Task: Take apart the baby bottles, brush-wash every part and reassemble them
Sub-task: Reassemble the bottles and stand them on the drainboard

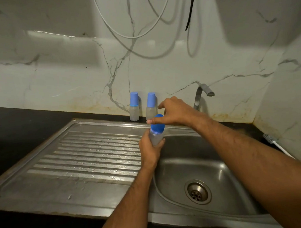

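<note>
A person's left hand grips the clear body of a baby bottle, fingers curled round it, holding it tilted over the near edge of a steel sink basin. The right hand reaches across just above the bottle's blue cap, fingers loosely spread and thumb extended toward the cap's top; whether the thumb actually touches the cap cannot be told, and the hand grasps nothing. The two hands sit close together, one above the other, both forearms stretching in from the lower edge of the view.

Behind them, two more capped bottles stand upright against the marble-patterned wall at the back of the dark surface: the left bottle in full sight, the right bottle partly hidden by the held one and by the reaching fingers. Both carry tall blue caps over cloudy bodies.

A ribbed steel drainboard, beaded with water, spreads to the left of the basin, whose drain lies at the lower right. A curved tap rises at the back, beyond the right wrist. A bottle brush with a white handle lies on the surface at far right, well apart from the hands. Cables loop down the wall above.
</note>
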